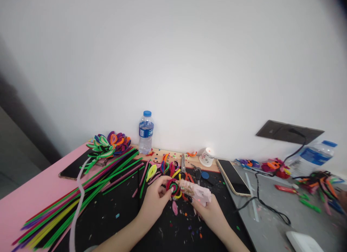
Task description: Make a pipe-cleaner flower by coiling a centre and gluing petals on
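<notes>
Above the black mat, my left hand (155, 198) pinches a round pipe-cleaner coil (172, 187) of dark red with green inside. A pale pink hot glue gun (200, 194) is in my right hand (211, 213), its nozzle end pointing left at the coil. Whether the nozzle touches the coil, I cannot tell. A yellow pipe-cleaner loop (151, 172) lies just beyond my left hand, and a small pink loop (175, 208) is below the coil. Other bent pipe-cleaner pieces (165, 165) lie behind the coil. My fingers partly cover both held things.
Long pipe cleaners (89, 197) spread across the left side, near a finished-looking pipe-cleaner bunch (104, 147). A water bottle (146, 133), scissors (183, 163), paper cup (207, 157) and keys (197, 173) stand or lie along the wall. Rightward are a phone (233, 178) and a black cable (271, 207).
</notes>
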Demonstrator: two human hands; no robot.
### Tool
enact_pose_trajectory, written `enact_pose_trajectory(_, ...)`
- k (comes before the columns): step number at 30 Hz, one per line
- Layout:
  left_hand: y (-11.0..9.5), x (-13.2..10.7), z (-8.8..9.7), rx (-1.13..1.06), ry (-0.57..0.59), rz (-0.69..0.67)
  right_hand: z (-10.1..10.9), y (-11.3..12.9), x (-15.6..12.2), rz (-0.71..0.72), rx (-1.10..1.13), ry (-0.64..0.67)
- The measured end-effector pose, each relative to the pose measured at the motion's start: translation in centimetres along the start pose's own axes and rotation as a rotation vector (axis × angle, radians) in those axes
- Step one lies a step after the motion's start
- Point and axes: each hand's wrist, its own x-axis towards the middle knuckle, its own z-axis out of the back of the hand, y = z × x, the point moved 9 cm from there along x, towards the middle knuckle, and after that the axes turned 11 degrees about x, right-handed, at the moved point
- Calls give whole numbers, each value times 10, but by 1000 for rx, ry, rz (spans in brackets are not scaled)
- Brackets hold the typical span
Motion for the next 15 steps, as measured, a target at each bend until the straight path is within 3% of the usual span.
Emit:
enact_pose_trajectory(12,-11,-1,7,222,-53,-127,3,7,-3,15,-60,-38)
enact_pose_trajectory(15,-11,1,11,192,-65,-109,9,7,-3,16,-41,-56)
